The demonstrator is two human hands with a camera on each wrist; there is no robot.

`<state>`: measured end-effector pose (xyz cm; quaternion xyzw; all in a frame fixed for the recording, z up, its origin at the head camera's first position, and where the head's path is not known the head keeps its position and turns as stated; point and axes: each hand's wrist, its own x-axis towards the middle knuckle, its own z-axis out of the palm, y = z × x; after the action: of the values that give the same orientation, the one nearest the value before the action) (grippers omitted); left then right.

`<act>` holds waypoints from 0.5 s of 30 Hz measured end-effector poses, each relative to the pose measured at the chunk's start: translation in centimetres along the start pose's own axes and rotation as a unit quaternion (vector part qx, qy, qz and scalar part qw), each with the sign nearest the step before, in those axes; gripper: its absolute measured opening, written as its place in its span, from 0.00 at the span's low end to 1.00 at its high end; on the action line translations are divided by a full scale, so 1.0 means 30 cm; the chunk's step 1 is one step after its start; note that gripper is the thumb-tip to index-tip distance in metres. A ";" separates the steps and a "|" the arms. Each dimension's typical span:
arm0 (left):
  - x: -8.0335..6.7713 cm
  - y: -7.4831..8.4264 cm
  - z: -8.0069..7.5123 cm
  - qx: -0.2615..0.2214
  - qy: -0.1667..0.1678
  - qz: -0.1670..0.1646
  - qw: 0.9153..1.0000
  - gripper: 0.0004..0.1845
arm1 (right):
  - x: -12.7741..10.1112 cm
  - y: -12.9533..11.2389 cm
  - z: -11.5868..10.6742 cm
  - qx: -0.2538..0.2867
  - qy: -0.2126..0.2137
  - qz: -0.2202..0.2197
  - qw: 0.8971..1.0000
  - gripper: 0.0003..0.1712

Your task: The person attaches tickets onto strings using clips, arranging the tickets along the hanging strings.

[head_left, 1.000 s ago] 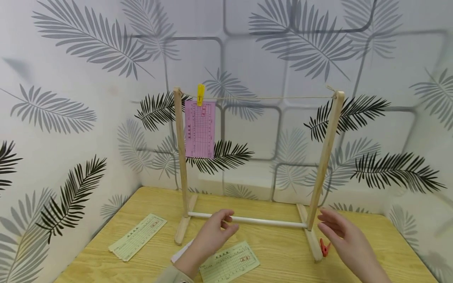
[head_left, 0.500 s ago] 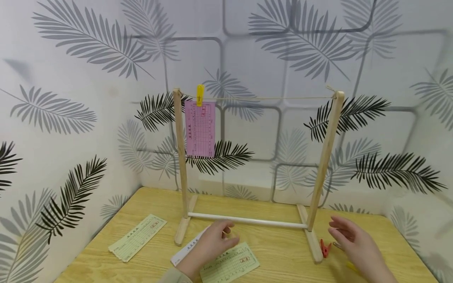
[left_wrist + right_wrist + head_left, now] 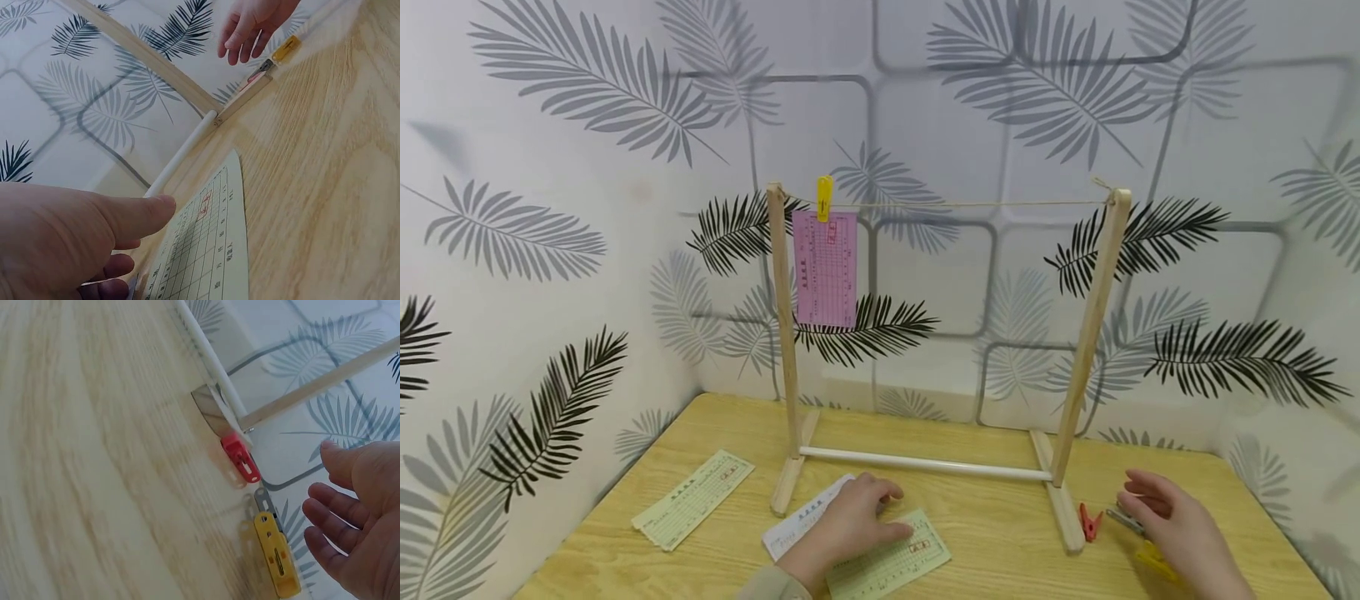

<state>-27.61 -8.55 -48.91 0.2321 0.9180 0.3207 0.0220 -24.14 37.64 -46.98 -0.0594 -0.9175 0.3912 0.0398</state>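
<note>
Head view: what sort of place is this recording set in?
Probably a small staged tabletop corner, not a lived-in room: a wooden table boxed in by leaf-print wallpaper, with a little wooden rack holding a pink slip pegged to its string.

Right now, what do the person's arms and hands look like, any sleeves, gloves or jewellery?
Both hands are bare, with no gloves, rings or watch in view. The left hand comes out of a beige, khaki-toned sleeve cuff at the wrist. The right hand shows no sleeve; its forearm is uncovered down to the frame edge.

Two green slips [image 3: 692, 500], one white slip [image 3: 805, 521], one pink slip [image 3: 825, 268]; four clips [image 3: 240, 457]
</note>
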 end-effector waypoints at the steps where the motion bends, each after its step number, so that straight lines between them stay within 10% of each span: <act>1: 0.000 0.000 0.001 0.005 -0.001 0.002 1.000 0.28 | 0.001 0.007 -0.002 -0.002 -0.001 0.002 1.000 0.44; 15: -0.009 -0.001 0.004 0.022 -0.011 0.016 1.000 0.31 | 0.003 0.073 -0.040 -0.033 0.004 0.012 0.999 0.47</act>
<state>-27.36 -8.61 -49.04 0.2511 0.9206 0.2983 0.0223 -23.91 40.01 -47.73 -0.0733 -0.9289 0.3612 0.0364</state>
